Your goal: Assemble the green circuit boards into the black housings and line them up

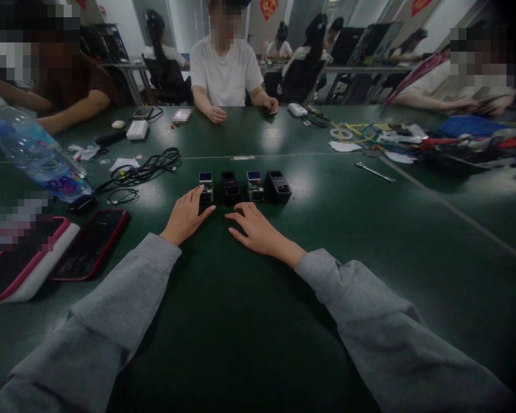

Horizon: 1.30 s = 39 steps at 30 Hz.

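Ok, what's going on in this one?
A person's left hand has its fingertips over or against the leftmost circuit board. The open right hand is close to the black case beside it. A second circuit board and second black case complete the row on the green table. Neither hand lifts anything.

Office-like workroom: office chairs (303,74), monitors (348,46), long tables (370,241).

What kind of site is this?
Probably a shared electronics workroom or lab: two green circuit boards with small screens stand among black cases on the dark green table, a wrench and cables lie around, and several people sit at tables behind.
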Each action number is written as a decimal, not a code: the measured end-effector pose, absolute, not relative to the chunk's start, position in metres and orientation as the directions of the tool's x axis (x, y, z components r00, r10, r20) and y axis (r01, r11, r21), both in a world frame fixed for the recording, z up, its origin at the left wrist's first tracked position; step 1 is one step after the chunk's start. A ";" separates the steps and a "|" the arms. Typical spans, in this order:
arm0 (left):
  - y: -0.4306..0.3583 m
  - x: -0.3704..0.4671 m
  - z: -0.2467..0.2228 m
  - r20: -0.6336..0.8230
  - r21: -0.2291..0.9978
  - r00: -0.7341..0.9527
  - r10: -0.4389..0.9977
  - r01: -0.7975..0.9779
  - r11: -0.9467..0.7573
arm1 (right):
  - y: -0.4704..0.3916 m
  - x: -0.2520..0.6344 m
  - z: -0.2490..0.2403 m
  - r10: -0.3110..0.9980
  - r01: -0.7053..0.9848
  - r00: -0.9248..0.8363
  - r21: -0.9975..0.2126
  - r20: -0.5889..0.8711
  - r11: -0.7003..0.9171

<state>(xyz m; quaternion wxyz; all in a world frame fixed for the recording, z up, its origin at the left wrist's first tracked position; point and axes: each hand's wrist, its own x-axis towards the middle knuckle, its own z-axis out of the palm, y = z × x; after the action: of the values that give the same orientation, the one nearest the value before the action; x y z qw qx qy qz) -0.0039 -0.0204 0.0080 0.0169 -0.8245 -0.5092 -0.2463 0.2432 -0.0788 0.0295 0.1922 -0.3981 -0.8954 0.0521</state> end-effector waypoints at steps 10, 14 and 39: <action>-0.021 -0.004 0.009 0.439 0.208 0.370 0.819 0.845 -0.493 | -0.079 0.243 0.024 0.780 0.737 -0.514 -0.281 0.358 0.615; -0.021 -0.004 0.010 0.434 0.202 0.364 0.824 0.852 -0.482 | -0.078 0.244 0.022 0.811 0.739 -0.506 -0.337 0.295 0.584; -0.024 -0.002 0.013 0.435 0.205 0.385 0.814 0.838 -0.506 | -0.077 0.244 0.027 0.736 0.678 -0.580 -0.293 0.349 0.674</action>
<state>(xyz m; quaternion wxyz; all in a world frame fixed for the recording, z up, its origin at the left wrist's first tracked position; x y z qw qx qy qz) -0.0024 -0.0243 0.0133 0.0246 -0.8317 -0.4966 -0.2471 0.2439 -0.0773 0.0267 0.2255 -0.3986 -0.8866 0.0639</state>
